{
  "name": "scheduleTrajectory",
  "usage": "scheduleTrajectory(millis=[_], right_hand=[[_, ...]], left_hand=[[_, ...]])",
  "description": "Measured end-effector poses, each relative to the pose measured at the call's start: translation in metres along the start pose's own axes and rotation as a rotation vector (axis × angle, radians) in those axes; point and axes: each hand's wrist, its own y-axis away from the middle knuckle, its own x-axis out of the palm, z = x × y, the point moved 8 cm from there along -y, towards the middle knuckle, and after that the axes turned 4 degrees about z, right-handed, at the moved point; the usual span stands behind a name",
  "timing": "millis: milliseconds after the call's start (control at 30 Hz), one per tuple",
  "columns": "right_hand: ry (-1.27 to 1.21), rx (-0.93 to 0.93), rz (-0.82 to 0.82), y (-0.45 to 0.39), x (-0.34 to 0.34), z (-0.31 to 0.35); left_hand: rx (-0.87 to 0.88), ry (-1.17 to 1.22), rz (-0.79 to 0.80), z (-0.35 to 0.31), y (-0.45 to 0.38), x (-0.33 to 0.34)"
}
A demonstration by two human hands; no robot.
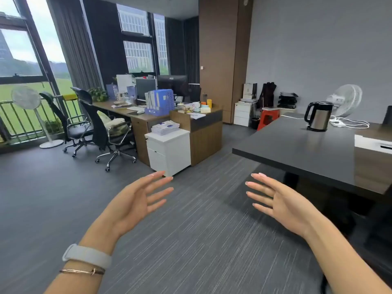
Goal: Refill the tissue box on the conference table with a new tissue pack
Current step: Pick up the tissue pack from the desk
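My left hand [135,202] and my right hand [282,200] are both held out in front of me over the grey carpet, palms facing each other, fingers spread, holding nothing. The dark conference table [297,149] stands to the right, its near corner a little beyond my right hand. At the table's right edge a white box-like object with a dark slot [373,143] shows partly; I cannot tell whether it is the tissue box. No tissue pack is in view.
A steel kettle [318,116] and a white power strip with cords [339,123] sit on the table. A white drawer cabinet [169,151] stands ahead beside a cluttered wooden desk [203,128]. Two black office chairs [101,134] and a floor fan [27,98] stand at the left by the windows.
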Motion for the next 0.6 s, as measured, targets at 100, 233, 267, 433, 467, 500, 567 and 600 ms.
scheduleTrajectory(millis=[100,233,267,433,467,500,567,600], right_hand=[[0.012,-0.004,-0.02,-0.055,-0.013,0.007],[0.025,-0.013,-0.02,-0.142,-0.031,0.018],[0.024,-0.005,-0.025,-0.171,-0.04,0.02],[0.011,-0.008,-0.028,-0.311,-0.073,0.054],[0.008,-0.008,-0.026,-0.337,-0.078,0.062],[0.008,-0.006,-0.026,-0.361,-0.082,0.069],[0.007,0.004,-0.023,-0.411,-0.091,0.08],[0.007,0.004,-0.024,-0.432,-0.095,0.085]], left_hand=[[0.013,0.002,-0.016,-0.003,-0.055,-0.013],[0.023,0.02,-0.025,-0.004,-0.142,-0.028],[0.021,0.019,-0.033,-0.005,-0.172,-0.036],[0.014,0.022,-0.059,-0.029,-0.315,-0.053],[0.011,0.027,-0.064,-0.033,-0.341,-0.057],[0.004,0.029,-0.068,-0.037,-0.364,-0.061],[-0.012,0.035,-0.074,-0.041,-0.411,-0.072],[-0.017,0.038,-0.077,-0.043,-0.432,-0.078]])
